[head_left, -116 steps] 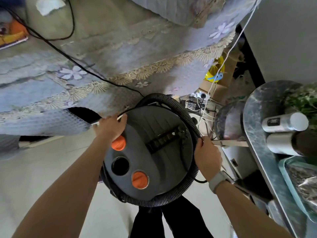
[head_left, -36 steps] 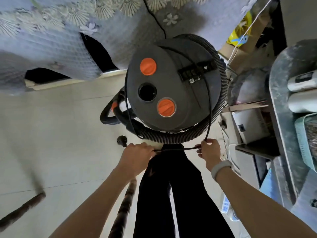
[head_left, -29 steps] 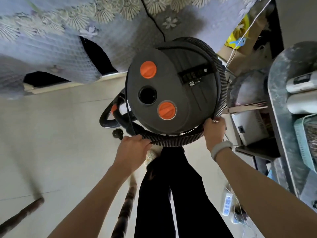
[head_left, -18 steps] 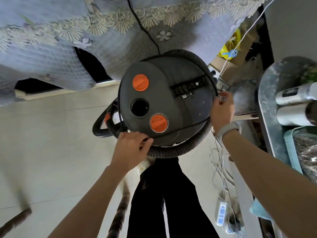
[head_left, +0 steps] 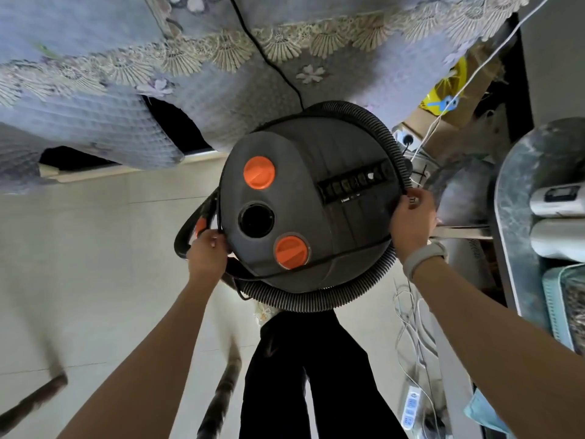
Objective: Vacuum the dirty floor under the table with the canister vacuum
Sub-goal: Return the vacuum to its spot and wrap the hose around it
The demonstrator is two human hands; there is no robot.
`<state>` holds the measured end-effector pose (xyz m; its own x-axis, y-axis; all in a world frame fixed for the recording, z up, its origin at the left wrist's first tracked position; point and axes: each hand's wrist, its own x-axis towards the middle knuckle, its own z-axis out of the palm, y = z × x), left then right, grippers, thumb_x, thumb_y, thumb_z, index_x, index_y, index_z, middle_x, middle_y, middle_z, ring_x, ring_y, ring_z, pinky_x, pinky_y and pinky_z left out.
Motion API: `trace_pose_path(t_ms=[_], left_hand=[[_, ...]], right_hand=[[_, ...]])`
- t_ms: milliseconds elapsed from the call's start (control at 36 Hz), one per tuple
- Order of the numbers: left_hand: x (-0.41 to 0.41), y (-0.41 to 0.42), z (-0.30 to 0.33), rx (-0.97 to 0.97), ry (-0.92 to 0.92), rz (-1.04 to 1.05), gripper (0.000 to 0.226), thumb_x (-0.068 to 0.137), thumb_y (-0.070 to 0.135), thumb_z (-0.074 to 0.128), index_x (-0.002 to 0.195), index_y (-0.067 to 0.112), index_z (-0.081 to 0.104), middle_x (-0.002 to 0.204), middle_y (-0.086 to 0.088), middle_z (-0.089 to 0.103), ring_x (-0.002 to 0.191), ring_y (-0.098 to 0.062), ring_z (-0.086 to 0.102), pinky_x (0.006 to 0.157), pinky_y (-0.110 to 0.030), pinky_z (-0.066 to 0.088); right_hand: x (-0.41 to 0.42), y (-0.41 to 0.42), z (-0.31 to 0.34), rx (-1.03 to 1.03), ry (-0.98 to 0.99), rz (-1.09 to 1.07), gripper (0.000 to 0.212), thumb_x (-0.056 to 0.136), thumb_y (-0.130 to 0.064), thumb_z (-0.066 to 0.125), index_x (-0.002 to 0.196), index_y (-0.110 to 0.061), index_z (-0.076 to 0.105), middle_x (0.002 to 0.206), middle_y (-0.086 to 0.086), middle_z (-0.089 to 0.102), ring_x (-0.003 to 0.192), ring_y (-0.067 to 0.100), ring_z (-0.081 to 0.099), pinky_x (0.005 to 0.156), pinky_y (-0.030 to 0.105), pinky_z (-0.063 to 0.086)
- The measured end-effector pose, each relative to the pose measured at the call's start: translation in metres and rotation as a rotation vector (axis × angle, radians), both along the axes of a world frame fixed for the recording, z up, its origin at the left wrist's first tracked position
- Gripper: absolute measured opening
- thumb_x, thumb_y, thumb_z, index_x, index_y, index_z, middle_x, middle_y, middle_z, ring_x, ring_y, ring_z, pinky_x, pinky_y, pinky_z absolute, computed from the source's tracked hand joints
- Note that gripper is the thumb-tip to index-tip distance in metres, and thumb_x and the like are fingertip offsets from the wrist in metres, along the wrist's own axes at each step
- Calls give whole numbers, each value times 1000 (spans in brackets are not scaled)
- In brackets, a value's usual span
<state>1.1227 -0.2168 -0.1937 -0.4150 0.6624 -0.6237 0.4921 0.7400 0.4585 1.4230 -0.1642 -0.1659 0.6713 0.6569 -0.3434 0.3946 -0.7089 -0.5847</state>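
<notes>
Fingers of the right hand [head_left: 411,220] pinch the black cord [head_left: 332,256] at the canister vacuum's [head_left: 310,201] right rim; the left hand [head_left: 207,251] grips it opposite. The vacuum stands before the draped table [head_left: 221,74]. They're unwinding; next, free the hose [head_left: 316,301].

Both arms reach forward, left hand [head_left: 207,253] and right hand [head_left: 411,220] curled.
</notes>
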Motion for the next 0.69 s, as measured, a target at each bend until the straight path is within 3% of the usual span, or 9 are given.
trace_pose_path(t_ms=[139, 194, 278, 389, 472, 556, 611, 694], left_hand=[[-17, 32, 7, 158, 140, 81, 22, 92, 18, 51, 94, 5, 69, 79, -12, 66, 82, -32, 62, 69, -30, 40], [-21, 60, 10, 242, 149, 100, 23, 84, 24, 52, 90, 12, 71, 84, -16, 70, 84, -34, 65, 79, -37, 51], [-28, 96, 5, 218, 147, 163, 19, 85, 22, 54, 98, 20, 69, 90, -9, 73, 90, -32, 67, 85, -44, 54], [-17, 113, 1, 179, 123, 175, 17, 86, 13, 57, 93, 22, 70, 93, -8, 72, 91, -27, 65, 76, -28, 47], [-5, 109, -2, 139, -78, 212, 23, 94, 22, 54, 94, 7, 72, 88, -15, 66, 79, -20, 55, 67, -26, 42], [-2, 98, 0, 125, -218, 300, 40, 97, 38, 43, 67, 13, 50, 70, -10, 47, 70, -20, 42, 59, -29, 36], [1, 84, 1, 153, -237, 354, 32, 90, 42, 42, 69, 18, 47, 77, -4, 47, 76, -18, 43, 68, -33, 37], [12, 46, 8, 220, -147, 304, 26, 93, 28, 43, 92, 9, 61, 89, -5, 57, 85, -19, 49, 78, -34, 41]], right_hand=[[7, 8, 2, 14, -24, -43, 26, 95, -13, 46, 117, -9, 59, 111, 18, 65, 105, 35, 57, 87, 36, 41], [13, 10, 3, 19, -53, -41, 26, 94, -15, 46, 116, -12, 59, 109, 17, 66, 102, 36, 58, 88, 42, 46], [22, 12, 4, 39, -82, -14, 26, 94, -15, 44, 114, -14, 60, 104, 17, 66, 100, 37, 58, 89, 48, 47], [34, 0, 6, 34, -135, 62, 27, 96, -16, 41, 114, -12, 61, 99, 20, 67, 95, 42, 59, 83, 48, 49], [39, -22, 5, -83, -145, 132, 27, 99, -21, 42, 120, -15, 58, 104, 22, 66, 96, 42, 59, 79, 41, 44], [34, -49, -5, -103, 8, 196, 36, 91, -33, 42, 122, -21, 57, 81, 13, 66, 79, 39, 64, 78, 45, 51], [28, -62, -14, -134, 106, 182, 33, 93, -28, 42, 121, -21, 57, 67, 8, 60, 59, 24, 66, 65, 38, 57], [9, -70, -17, -168, 311, 26, 20, 101, -9, 37, 111, -14, 54, 58, 8, 50, 32, 6, 52, 35, 18, 43]])
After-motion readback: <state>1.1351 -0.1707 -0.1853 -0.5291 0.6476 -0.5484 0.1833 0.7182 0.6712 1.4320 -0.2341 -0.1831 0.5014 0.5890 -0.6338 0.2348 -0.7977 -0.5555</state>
